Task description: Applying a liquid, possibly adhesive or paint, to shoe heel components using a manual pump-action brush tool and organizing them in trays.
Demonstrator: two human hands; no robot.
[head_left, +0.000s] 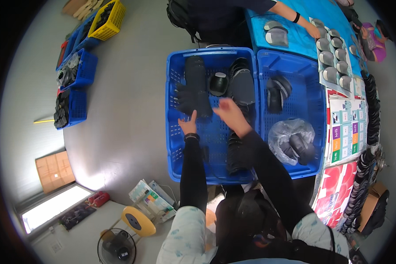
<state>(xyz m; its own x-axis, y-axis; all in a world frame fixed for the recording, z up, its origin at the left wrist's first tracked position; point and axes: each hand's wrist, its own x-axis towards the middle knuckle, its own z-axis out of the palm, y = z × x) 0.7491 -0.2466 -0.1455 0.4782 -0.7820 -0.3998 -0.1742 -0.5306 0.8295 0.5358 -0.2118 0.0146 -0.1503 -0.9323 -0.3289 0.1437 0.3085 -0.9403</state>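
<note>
My left hand reaches into the left blue crate, fingertips touching the lower end of a long stack of dark grey pieces. My right hand hovers over the same crate, fingers loosely spread and blurred, holding nothing I can see, close to a second dark stack. A third stack lies under my right forearm. A round black and white piece sits between the stacks.
The right blue crate holds a short dark stack and a clear plastic bag of pieces. Another person's hand rests on a blue table with grey pads. More blue crates and a yellow one stand far left.
</note>
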